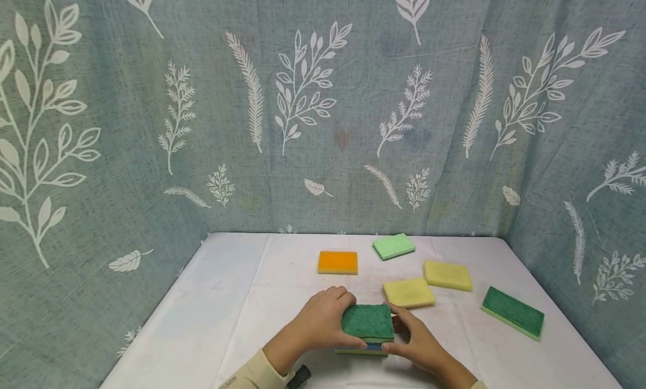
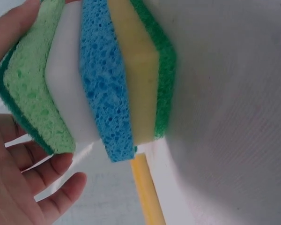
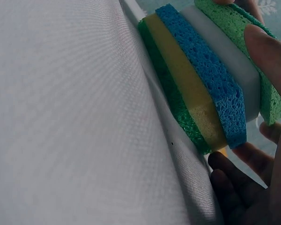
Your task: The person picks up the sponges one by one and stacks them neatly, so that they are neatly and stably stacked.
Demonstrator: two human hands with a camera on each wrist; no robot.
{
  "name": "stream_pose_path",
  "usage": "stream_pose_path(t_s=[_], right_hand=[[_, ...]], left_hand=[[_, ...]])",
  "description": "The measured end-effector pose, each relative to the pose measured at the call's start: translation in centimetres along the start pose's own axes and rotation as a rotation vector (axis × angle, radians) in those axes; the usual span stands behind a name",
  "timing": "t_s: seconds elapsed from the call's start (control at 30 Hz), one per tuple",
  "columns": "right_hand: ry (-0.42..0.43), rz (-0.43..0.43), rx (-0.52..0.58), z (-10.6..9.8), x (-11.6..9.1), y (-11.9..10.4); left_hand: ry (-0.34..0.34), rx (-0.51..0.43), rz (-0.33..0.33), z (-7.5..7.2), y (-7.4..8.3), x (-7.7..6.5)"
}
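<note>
A stack of sponges stands on the table in front of me. On top lies a light-green sponge with a dark-green scouring face (image 1: 367,320). Beneath it come a white sponge (image 2: 68,77), a blue sponge (image 2: 105,84) with open pores, and a yellow sponge (image 2: 141,75) whose green scouring side faces down. My left hand (image 1: 325,320) grips the top sponge from the left, thumb along the front edge and fingers toward the back. From the right, my right hand (image 1: 421,344) pinches the same sponge, its thumb at the front corner; its lower fingers curl beside the stack.
Beyond the stack lie an orange sponge (image 1: 337,262) and a light-green sponge (image 1: 394,246). Two yellow sponges (image 1: 409,292) rest right of centre, and a dark-green-topped sponge (image 1: 513,311) lies farther right. White cloth covers the table (image 1: 242,305); patterned curtains (image 1: 323,109) enclose it.
</note>
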State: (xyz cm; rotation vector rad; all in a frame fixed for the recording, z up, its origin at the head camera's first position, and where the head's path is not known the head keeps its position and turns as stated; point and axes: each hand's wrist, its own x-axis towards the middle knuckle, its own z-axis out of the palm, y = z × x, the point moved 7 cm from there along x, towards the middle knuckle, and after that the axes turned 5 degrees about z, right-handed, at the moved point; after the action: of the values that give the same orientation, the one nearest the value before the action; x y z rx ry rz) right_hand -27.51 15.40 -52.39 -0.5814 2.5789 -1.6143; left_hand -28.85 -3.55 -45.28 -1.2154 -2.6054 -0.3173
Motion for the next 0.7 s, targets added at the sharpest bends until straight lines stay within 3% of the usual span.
stream_pose_path(t_s=[0.27, 0.4, 0.7], right_hand=[[0.006, -0.047, -0.029, -0.1, 0.2, 0.4], [0.018, -0.051, -0.011, -0.2, 0.2, 0.7], [0.016, -0.031, 0.061, -0.4, -0.1, 0.2]], left_hand=[[-0.043, -0.139, 0.05, -0.5, -1.0, 0.3], [-0.044, -0.205, 0.061, -0.6, -2.3, 0.6], [-0.036, -0.248, -0.037, 0.6, -7.0, 0.9]])
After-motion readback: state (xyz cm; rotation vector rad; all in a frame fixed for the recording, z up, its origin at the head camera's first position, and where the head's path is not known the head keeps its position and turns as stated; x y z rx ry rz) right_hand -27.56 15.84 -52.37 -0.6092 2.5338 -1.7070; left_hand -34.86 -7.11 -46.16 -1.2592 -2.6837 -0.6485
